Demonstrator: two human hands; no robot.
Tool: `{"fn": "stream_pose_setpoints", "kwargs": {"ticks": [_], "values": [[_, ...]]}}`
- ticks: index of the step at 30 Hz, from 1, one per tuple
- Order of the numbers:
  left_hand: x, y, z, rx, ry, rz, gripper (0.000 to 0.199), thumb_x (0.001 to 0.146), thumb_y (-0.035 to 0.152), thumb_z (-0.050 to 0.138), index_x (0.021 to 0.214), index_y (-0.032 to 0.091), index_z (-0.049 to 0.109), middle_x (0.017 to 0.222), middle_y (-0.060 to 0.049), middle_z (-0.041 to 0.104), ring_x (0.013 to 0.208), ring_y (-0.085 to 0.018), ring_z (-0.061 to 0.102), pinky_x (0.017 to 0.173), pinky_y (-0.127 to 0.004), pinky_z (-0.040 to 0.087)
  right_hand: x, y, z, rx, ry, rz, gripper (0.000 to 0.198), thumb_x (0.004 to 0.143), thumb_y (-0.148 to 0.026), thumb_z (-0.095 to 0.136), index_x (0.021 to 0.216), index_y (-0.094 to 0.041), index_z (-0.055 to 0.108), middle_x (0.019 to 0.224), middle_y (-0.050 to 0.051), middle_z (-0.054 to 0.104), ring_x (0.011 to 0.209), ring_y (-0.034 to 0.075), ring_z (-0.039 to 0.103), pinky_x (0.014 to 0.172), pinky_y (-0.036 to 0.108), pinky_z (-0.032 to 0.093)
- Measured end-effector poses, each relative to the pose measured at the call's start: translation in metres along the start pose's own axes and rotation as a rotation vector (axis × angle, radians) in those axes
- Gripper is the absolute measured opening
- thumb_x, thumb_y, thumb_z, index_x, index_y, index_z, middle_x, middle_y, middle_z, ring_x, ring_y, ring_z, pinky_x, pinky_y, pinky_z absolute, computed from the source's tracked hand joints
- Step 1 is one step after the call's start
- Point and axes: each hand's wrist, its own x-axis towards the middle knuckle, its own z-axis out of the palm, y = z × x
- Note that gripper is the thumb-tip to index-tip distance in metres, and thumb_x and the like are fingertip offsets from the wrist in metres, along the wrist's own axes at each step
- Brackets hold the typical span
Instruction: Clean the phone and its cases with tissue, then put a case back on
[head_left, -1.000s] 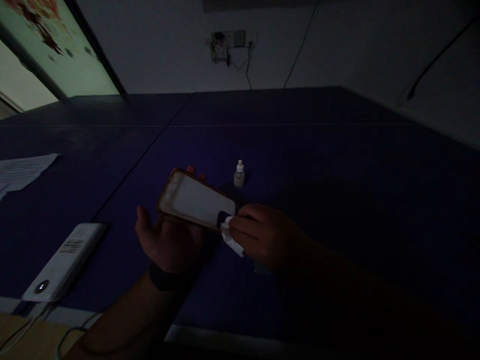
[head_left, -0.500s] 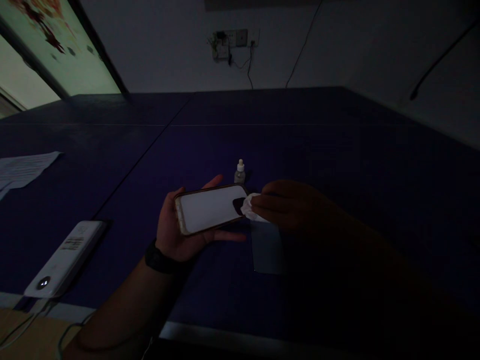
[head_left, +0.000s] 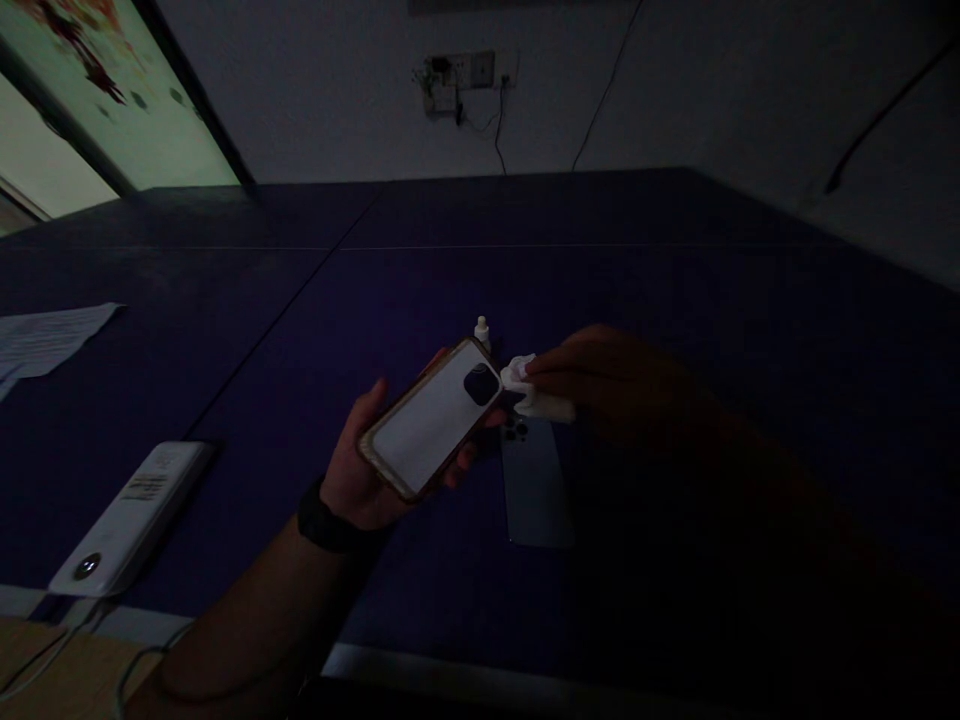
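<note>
My left hand (head_left: 360, 475), a dark band on its wrist, grips a phone case (head_left: 427, 425) with a white panel, brownish rim and dark camera cutout. The case is tilted, its cutout end up and to the right. Between the fingertips of my right hand (head_left: 600, 375) is a crumpled white tissue (head_left: 519, 378), at the case's upper right corner; I cannot tell whether it touches. A bluish phone (head_left: 536, 490) lies below the tissue with its camera lenses facing up. Behind the case stands a small dropper bottle (head_left: 481, 331), its lower part hidden.
A white power bank (head_left: 133, 515) with cables lies at the left on the dark blue table (head_left: 285, 290). Papers (head_left: 56, 335) rest at the far left. Sockets with plugs (head_left: 469, 75) are on the back wall. The scene is dim.
The case has turned, its cutout end rising, and my left fingers have closed around it. My right hand has moved slightly up and right with the tissue, uncovering the cutout and the phone's lenses.
</note>
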Motion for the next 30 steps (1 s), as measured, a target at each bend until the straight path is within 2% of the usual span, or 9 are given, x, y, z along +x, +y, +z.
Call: {"fn": "stream_pose_setpoints", "kwargs": {"ticks": [2,3,5,7,11,17,21,26,30], "values": [[0.004,-0.005,-0.006,-0.041,0.021,0.073,0.087,0.059,0.073,0.084,0.125,0.021,0.064,0.093,-0.005,0.072,0.06,-0.012,0.063,0.05,-0.021,0.052,0.0,-0.001,-0.006,0.045,0.03,0.086,0.019,0.105,-0.025,0.05,0.116,-0.021,0.065,0.109,0.007,0.073,0.097,0.021,0.068,0.082,0.037,0.057],[0.006,-0.008,-0.008,-0.059,0.073,0.116,0.082,0.058,0.07,0.087,0.118,0.019,0.067,0.081,-0.001,0.069,0.055,-0.008,0.057,0.046,-0.018,0.047,0.001,-0.003,-0.008,0.067,0.029,0.127,0.018,0.104,-0.027,0.052,0.116,-0.023,0.065,0.11,0.007,0.073,0.098,0.022,0.068,0.083,0.038,0.058],[0.009,-0.012,-0.01,0.011,0.198,0.155,0.059,0.069,0.049,0.091,0.114,0.018,0.068,0.078,0.001,0.068,0.06,-0.009,0.06,0.054,-0.018,0.052,0.003,-0.008,-0.011,0.111,0.025,0.169,0.018,0.103,-0.027,0.053,0.116,-0.025,0.065,0.11,0.007,0.072,0.1,0.023,0.069,0.084,0.039,0.058],[0.012,-0.015,-0.008,0.07,0.272,0.16,0.035,0.082,0.031,0.082,0.11,0.016,0.07,0.087,-0.002,0.073,0.071,-0.013,0.067,0.068,-0.024,0.057,0.005,-0.012,-0.009,0.14,0.027,0.165,0.016,0.102,-0.025,0.054,0.114,-0.025,0.065,0.108,0.007,0.072,0.098,0.023,0.069,0.083,0.038,0.059],[0.014,-0.02,-0.004,-0.026,0.263,0.126,0.013,0.09,0.021,0.065,0.101,0.015,0.07,0.086,-0.003,0.074,0.071,-0.015,0.069,0.073,-0.028,0.055,0.008,-0.018,0.002,0.159,0.034,0.126,0.015,0.103,-0.023,0.053,0.11,-0.019,0.065,0.105,0.009,0.072,0.096,0.02,0.067,0.083,0.033,0.057],[0.011,-0.023,-0.001,-0.126,0.202,0.099,0.026,0.093,0.022,0.056,0.117,0.019,0.065,0.099,-0.004,0.075,0.084,-0.019,0.072,0.084,-0.035,0.054,0.009,-0.019,0.008,0.224,-0.001,0.121,0.017,0.104,-0.023,0.049,0.106,-0.017,0.066,0.102,0.01,0.072,0.094,0.019,0.066,0.082,0.032,0.055],[0.01,-0.021,0.003,-0.15,0.163,0.058,0.036,0.096,0.034,0.051,0.13,0.023,0.059,0.109,-0.007,0.074,0.094,-0.025,0.073,0.092,-0.046,0.053,0.009,-0.02,0.004,0.203,-0.008,0.143,0.016,0.103,-0.021,0.051,0.108,-0.018,0.066,0.104,0.01,0.071,0.096,0.02,0.066,0.084,0.033,0.055],[0.007,-0.019,0.005,-0.149,0.084,0.015,0.056,0.101,0.059,0.037,0.153,0.036,0.037,0.114,-0.008,0.073,0.096,-0.028,0.073,0.086,-0.052,0.054,0.012,-0.024,-0.006,0.19,0.006,0.168,0.018,0.104,-0.028,0.05,0.111,-0.021,0.065,0.105,0.008,0.071,0.096,0.021,0.067,0.082,0.035,0.055],[0.006,-0.024,0.005,-0.141,0.058,-0.016,0.054,0.102,0.058,0.038,0.152,0.036,0.039,0.109,-0.006,0.075,0.09,-0.026,0.075,0.08,-0.047,0.057,0.014,-0.031,0.004,0.223,0.043,0.187,0.016,0.101,-0.024,0.053,0.111,-0.021,0.064,0.103,0.008,0.071,0.095,0.022,0.065,0.082,0.037,0.054]]}}
